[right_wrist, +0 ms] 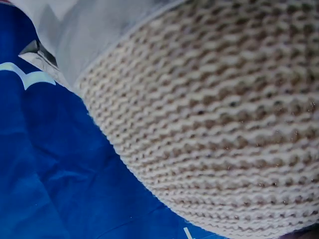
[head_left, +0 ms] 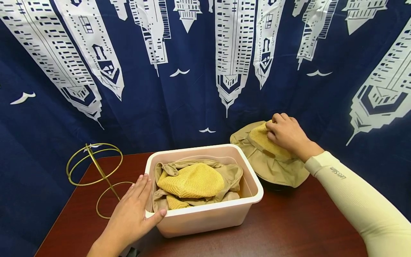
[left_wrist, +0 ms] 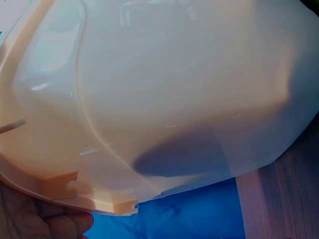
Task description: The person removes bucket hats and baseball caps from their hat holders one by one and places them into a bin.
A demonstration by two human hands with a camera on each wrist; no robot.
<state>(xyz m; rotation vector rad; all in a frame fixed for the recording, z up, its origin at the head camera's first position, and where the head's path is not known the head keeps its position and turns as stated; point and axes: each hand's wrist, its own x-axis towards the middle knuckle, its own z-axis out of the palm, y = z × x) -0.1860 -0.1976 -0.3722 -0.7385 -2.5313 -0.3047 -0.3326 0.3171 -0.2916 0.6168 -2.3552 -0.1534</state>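
A pale plastic bin [head_left: 205, 222] stands on the table with folded tan-and-yellow hats [head_left: 192, 180] inside, knit crowns showing. At its left front corner my left hand [head_left: 133, 208] rests against the rim, fingers extended along the left side and thumb by the front edge. The left wrist view shows the bin's outer wall [left_wrist: 164, 84] close up. To the right of the bin, my right hand [head_left: 287, 134] grips the yellow knit crown of a wide-brimmed sun hat [head_left: 276, 169], its tan brim spread below. In the right wrist view the knit crown [right_wrist: 209, 124] fills most of the frame.
A gold wire stand [head_left: 102, 175] with rings lies tilted left of the bin. Behind the dark red table [head_left: 282, 225] hangs a navy curtain [head_left: 192, 117] printed with white buildings. A small dark object [head_left: 133, 252] sits at the front edge.
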